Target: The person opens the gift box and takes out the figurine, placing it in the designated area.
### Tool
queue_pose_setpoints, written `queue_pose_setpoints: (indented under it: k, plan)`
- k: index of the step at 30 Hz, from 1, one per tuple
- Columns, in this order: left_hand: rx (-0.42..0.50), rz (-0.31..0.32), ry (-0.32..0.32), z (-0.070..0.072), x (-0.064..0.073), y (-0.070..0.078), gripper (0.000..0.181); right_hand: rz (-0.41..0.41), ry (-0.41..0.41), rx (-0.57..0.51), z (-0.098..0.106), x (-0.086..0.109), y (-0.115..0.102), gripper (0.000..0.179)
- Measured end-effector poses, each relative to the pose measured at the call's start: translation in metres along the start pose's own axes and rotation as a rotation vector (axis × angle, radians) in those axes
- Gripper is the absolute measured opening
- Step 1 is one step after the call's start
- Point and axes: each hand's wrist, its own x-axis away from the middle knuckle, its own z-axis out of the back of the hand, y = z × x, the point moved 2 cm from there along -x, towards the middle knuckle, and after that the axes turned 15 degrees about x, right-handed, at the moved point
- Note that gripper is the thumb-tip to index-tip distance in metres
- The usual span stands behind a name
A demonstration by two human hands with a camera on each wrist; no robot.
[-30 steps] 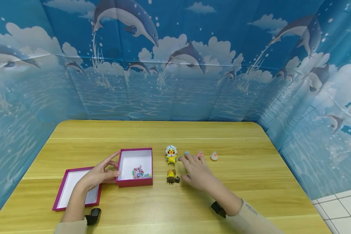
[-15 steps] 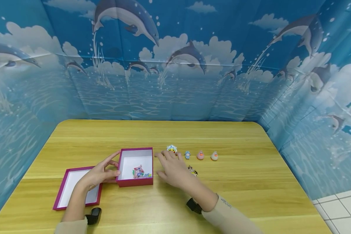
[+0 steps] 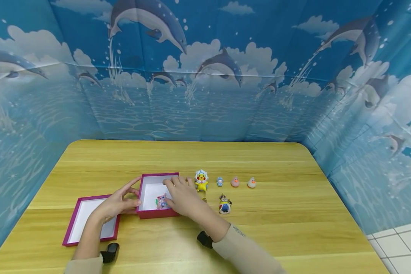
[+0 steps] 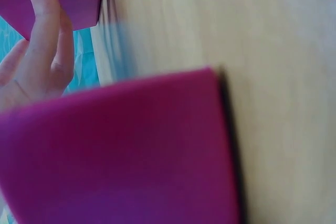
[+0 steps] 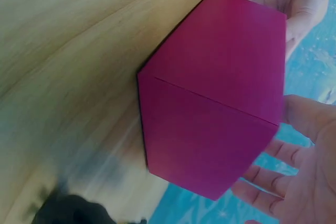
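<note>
An open magenta box (image 3: 159,214) with a white inside stands left of the table's middle. A pink animal figurine (image 3: 161,201) lies in it. My left hand (image 3: 115,205) rests its thumb and fingers against the box's left side; in the left wrist view the thumb is straight against the outer wall. Over the box's right rim reaches my right hand (image 3: 182,196), fingertips above the inside. In the right wrist view its fingers (image 5: 270,179) look loosely spread, partly hidden by the box wall, with nothing seen between them.
A magenta lid (image 3: 73,224) lies at the left. Right of the box stand a Pikachu figure (image 3: 201,181), a blue figurine (image 3: 220,182), a pink duck (image 3: 234,182), a white duck (image 3: 251,182) and a crowned minion figure (image 3: 225,204). A brownish toy (image 3: 204,199) is mostly hidden behind the right arm.
My right hand has moved left from beside the figures to over the box, uncovering the crowned minion, the blue figurine and the pink duck. My left hand has stayed against the box.
</note>
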Motion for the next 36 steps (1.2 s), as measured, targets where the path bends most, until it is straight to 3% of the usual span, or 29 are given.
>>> queue_pose_setpoints:
  k: [8,21,36]
  plan:
    - [0.008,-0.002,-0.012,-0.001,0.0,0.0,0.079,0.056,-0.092,0.023,-0.011,-0.019,-0.009,0.058]
    - [0.011,0.005,-0.021,0.0,-0.001,0.002,0.078,0.059,-0.225,0.063,-0.02,-0.035,-0.015,0.06]
    - [0.008,0.002,-0.02,0.0,-0.001,0.001,0.078,0.082,-0.26,0.17,-0.026,-0.041,-0.017,0.06]
